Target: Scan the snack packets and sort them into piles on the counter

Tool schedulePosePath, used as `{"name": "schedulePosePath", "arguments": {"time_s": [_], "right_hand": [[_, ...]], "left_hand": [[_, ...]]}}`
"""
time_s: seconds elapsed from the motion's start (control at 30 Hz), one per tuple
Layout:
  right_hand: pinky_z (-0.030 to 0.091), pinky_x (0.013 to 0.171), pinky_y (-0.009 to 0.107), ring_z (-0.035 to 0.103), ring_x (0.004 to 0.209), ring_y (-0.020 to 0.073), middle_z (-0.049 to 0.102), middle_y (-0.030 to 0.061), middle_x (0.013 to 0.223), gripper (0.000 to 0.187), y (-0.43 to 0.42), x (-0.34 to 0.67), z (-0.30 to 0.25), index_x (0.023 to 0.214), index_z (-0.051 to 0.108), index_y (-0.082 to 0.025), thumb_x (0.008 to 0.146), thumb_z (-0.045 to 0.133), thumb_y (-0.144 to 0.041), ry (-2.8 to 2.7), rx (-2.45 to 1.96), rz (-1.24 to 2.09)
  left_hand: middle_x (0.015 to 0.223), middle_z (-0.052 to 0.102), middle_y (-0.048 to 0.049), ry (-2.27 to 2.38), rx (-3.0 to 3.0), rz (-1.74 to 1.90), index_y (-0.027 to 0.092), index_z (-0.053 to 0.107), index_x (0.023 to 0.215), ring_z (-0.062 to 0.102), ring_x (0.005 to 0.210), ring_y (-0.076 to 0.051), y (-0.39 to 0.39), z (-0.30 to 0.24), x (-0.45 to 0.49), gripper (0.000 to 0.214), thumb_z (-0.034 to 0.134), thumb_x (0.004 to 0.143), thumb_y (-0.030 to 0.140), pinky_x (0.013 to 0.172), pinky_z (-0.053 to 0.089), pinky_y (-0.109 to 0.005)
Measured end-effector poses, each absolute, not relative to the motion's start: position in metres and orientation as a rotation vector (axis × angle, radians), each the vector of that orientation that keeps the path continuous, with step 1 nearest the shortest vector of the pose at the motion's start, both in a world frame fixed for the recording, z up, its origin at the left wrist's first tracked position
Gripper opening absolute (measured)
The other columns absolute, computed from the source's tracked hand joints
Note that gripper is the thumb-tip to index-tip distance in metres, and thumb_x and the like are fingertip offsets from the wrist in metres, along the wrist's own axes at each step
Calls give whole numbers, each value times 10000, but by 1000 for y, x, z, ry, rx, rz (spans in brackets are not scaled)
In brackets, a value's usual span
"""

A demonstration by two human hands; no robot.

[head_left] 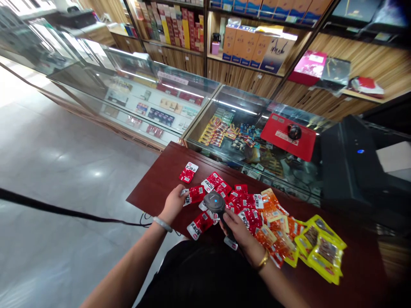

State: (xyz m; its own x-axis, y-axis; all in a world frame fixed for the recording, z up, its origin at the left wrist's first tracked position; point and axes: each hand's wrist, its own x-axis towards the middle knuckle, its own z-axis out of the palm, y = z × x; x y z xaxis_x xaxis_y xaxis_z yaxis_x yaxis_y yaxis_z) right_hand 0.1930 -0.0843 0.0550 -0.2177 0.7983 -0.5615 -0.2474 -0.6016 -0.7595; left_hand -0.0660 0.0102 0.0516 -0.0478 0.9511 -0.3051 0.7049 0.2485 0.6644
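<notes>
My left hand [175, 202] pinches the white end of a red snack packet [196, 194] above the dark red table. In my right hand [237, 229] is a black handheld barcode scanner [214, 202], its head pointing toward that packet and a small blue light showing on top. Several more red packets [252, 218] lie loosely heaped around and behind the scanner. One red packet [189, 172] lies apart, beyond my left hand. Orange packets [279, 233] spread to the right of the red ones, and yellow packets [326, 250] overlap farther right.
A glass display case [231, 124] full of small goods borders the table's far edge. On its top rest a red mat [298, 143] and a black mouse [294, 131]. A black checkout machine [346, 167] stands at the right. A dark strap [64, 209] crosses the left side.
</notes>
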Motion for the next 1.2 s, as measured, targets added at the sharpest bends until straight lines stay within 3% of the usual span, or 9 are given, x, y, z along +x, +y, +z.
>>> {"name": "schedulePosePath", "arguments": {"time_s": [0.4, 0.5, 0.6, 0.73, 0.8, 0.93, 1.07, 1.2], "right_hand": [[288, 451, 249, 413, 445, 101, 547, -35, 607, 429, -85, 196, 62, 957, 624, -229, 769, 648, -613, -634, -1290, 1855], [294, 452, 246, 420, 450, 100, 540, -41, 601, 430, -85, 196, 60, 960, 624, -223, 775, 641, -611, -638, -1304, 1835], [302, 451, 245, 434, 454, 105, 545, -42, 598, 452, -84, 196, 60, 985, 628, -217, 765, 650, -611, -641, -1318, 1828], [296, 439, 238, 430, 440, 94, 556, -41, 604, 442, -84, 195, 59, 955, 630, -207, 770, 645, -608, -649, -1332, 1831], [297, 436, 235, 432, 436, 89, 564, -37, 610, 430, -85, 196, 58, 933, 629, -201, 782, 636, -603, -651, -1337, 1831], [307, 438, 236, 446, 434, 98, 565, -42, 588, 487, -84, 198, 57, 1060, 609, -206, 777, 642, -601, -594, -1348, 1811], [297, 420, 228, 445, 420, 102, 568, -43, 574, 567, -80, 200, 62, 1131, 585, -208, 755, 646, -628, -570, -1351, 1788], [292, 407, 210, 437, 410, 89, 561, -52, 568, 539, -78, 200, 65, 1070, 596, -205, 744, 653, -630, -557, -1350, 1780]], "left_hand": [[696, 597, 15, 1618, 1362, 522, 195, 567, 814, 535, 629, -133, 10, 14, -39, 179, 541, 793, 371, 589, 401, -238], [820, 648, -45, 1605, 1457, 465, 174, 603, 860, 582, 742, -166, 23, 2, -32, 214, 569, 786, 371, 699, 445, -275], [1021, 640, -123, 1922, 1616, 440, 160, 603, 1018, 573, 979, -235, 45, 1, -34, 348, 599, 786, 419, 888, 427, -346], [1330, 470, -191, 2347, 1586, 321, 160, 469, 1282, 423, 1234, -324, 75, 2, -46, 597, 603, 780, 455, 1008, 345, -446], [1369, 425, -201, 2415, 1541, 208, 165, 463, 1285, 389, 1259, -355, 86, 1, -53, 635, 623, 756, 477, 993, 345, -475], [1234, 550, -183, 2342, 1557, 51, 178, 582, 1049, 472, 1186, -361, 98, -2, -63, 437, 619, 755, 500, 931, 383, -458], [1000, 667, -136, 2226, 1447, 168, 190, 530, 1094, 622, 957, -278, 88, -2, -64, 334, 510, 853, 420, 802, 427, -363], [905, 672, -55, 2050, 1457, 430, 228, 527, 1008, 625, 813, -206, 59, 0, -53, 233, 522, 849, 397, 708, 424, -289]]}}
